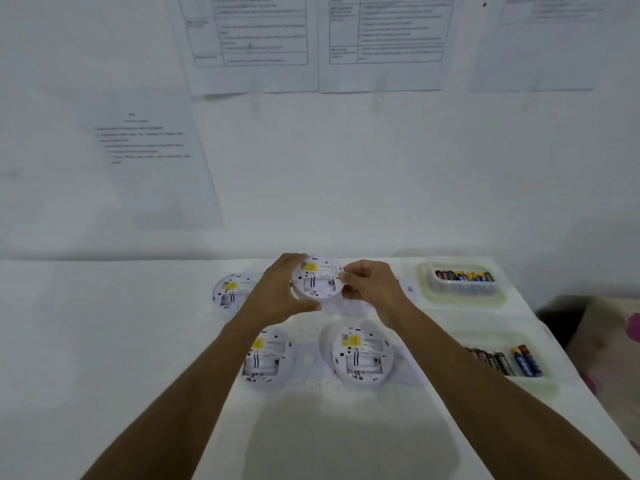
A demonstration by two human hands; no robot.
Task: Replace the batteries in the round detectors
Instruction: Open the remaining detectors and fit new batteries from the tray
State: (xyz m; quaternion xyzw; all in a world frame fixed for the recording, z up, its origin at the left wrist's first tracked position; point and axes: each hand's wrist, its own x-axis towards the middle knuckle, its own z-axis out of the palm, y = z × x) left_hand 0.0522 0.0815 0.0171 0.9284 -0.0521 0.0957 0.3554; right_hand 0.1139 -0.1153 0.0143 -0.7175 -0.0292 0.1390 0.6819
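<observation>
Above the far middle of the desk point(104, 323), lifted clear of it: one round detector point(317, 280), back side to the camera, yellow label and battery bay showing. Gripped by the left hand point(281, 292), fingers curled round the top and left rim, thumb under the lower edge. Pinched at the right rim by the right hand point(370, 289), fingers bunched tight; cannot tell whether holding a cell as well. Looks like work at the battery bay, with more detectors to go.

Risks now. Could slip and drop with any loosening of that left grip, down onto the desk or against the near-left detector point(268, 358) and near-middle detector point(362, 355), both lying back-up closer to the body. Could shed a loose cell with too much tilt. Easy to mix cells, too: batteries point(464, 276) in the far tray point(464, 289) and more in the near tray point(485, 339), nothing visibly marking old from new.

Room to move: plenty of bare desk off to the left and close to the body. Tighter on the right, trays sitting near the desk's right edge, patterned fabric point(606, 341) beyond it. Wall right behind the far edge, papers point(256, 43) stuck on it, so no reach past the raised detector. Far-left detector point(232, 289) just left of the left hand; flat white plate point(304, 372) between the two near ones.
</observation>
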